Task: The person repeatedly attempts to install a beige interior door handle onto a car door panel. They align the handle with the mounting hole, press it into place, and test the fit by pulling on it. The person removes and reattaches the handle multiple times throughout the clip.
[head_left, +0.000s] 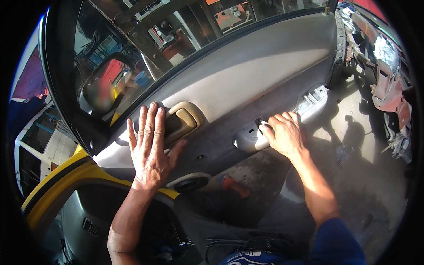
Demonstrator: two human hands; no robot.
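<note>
Working remotely, I judge the door panel (229, 106) across mid-view stiff and slippery-smooth, best held by its armrest (251, 140), which my right hand (287, 134) curls around while my left hand (152, 157) spreads flat, gripping nothing.

A gray car door panel (274, 57) carries a tan handle (193, 111) and pale armrest (250, 138) above a sunlit, shadow-streaked floor (366, 194).
</note>
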